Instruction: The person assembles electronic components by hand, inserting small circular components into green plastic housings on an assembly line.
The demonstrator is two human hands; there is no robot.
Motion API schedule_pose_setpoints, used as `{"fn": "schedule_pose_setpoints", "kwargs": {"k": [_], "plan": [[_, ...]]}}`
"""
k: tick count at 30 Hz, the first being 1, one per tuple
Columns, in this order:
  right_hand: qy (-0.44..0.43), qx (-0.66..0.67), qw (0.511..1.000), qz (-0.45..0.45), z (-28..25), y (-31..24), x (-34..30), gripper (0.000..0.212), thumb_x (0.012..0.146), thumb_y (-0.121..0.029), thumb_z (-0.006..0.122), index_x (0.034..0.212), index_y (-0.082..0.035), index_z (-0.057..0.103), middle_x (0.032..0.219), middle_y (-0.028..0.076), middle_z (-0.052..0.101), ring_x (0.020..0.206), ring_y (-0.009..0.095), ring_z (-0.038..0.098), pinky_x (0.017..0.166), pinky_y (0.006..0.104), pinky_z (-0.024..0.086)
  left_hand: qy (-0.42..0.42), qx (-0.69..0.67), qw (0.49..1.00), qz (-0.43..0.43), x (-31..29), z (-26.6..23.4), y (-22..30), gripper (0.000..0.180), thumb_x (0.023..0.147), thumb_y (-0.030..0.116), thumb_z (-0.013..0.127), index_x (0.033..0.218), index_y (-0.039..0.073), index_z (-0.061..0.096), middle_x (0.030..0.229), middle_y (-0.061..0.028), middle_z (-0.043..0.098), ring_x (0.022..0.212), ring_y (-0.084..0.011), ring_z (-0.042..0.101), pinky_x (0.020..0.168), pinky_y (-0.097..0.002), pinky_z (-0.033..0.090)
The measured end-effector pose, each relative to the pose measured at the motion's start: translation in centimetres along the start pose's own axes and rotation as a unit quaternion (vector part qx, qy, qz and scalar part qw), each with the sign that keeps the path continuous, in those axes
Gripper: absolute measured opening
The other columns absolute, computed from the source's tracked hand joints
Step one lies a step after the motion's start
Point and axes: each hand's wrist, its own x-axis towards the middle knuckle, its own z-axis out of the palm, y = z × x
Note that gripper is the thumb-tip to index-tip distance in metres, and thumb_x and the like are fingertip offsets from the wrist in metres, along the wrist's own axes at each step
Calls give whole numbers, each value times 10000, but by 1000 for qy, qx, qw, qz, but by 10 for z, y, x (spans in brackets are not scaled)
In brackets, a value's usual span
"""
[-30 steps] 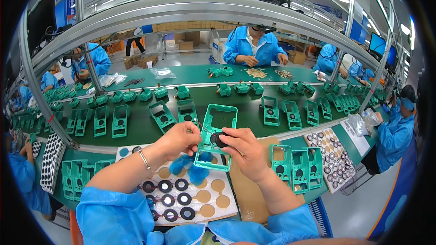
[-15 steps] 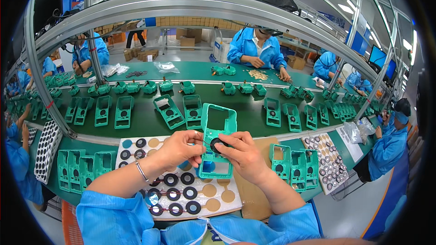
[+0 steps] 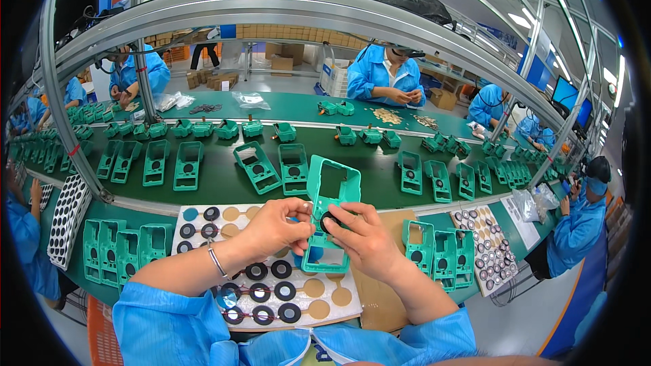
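A green plastic housing (image 3: pixel 314 186) with a large window stands tilted above the tray in front of me. My right hand (image 3: pixel 369 238) grips its right side, fingers laid over a black round speaker (image 3: pixel 329 222) set in its middle. At the housing's left edge my left hand (image 3: pixel 277 227) is closed in a pinch; what lies between the fingertips is too small to make out. Below, a white foam tray (image 3: pixel 203 257) carries rows of black speakers (image 3: pixel 260 291) with dark red wires, and tan round pads (image 3: pixel 314 288).
Green housings stand at left (image 3: pixel 112 251) and right (image 3: pixel 441 257). A green conveyor (image 3: pixel 366 179) carries more. Beside the right group lies a tray of round parts (image 3: pixel 485 251). A metal frame beam (image 3: pixel 271 17) crosses overhead. Co-workers in blue (image 3: pixel 386 78) sit opposite and at both sides.
The housing and both hands sit slightly further right in view. My left fingertips have shifted up along the housing's edge. The co-worker opposite has brought both hands together.
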Motion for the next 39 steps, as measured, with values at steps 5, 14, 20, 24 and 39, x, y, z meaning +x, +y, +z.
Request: {"fn": "schedule_pose_setpoints", "kwargs": {"k": [5,14,20,24,39], "plan": [[-6,-64,997,42,-1,-3,3,432,684,-101,711,1091,-52,574,1272,158,417,1079,327,423,901,433,368,25,21,999,15,4,-4,-5,334,791,62,617,1079,-63,503,853,-53,535,623,-118,600,527,-225,532],[30,516,750,412,16,22,11,378,801,-188,677,1100,-24,513,965,36,595,803,102,546,710,271,461,24,37,997,58,2,6,-5,332,799,19,586,1100,-68,475,933,-80,500,658,-146,614,555,-252,542],[52,515,769,374,38,67,26,240,809,-204,655,973,-35,608,908,32,627,783,121,563,698,295,470,37,106,989,93,9,-12,-2,406,807,27,588,1175,-66,443,1023,-124,538,714,-170,631,534,-248,524],[37,411,694,589,49,166,5,231,799,-206,652,952,-36,616,871,62,624,748,170,584,637,317,490,24,385,918,93,3,-32,28,248,775,128,652,987,9,599,870,-73,607,720,-143,610,580,-293,488],[-24,153,977,145,78,52,9,175,739,-138,658,883,-58,601,905,108,572,842,293,509,745,392,417,-126,704,691,100,-63,-39,3,343,671,204,708,931,22,578,880,-72,537,855,-243,479,790,-331,414]]}}
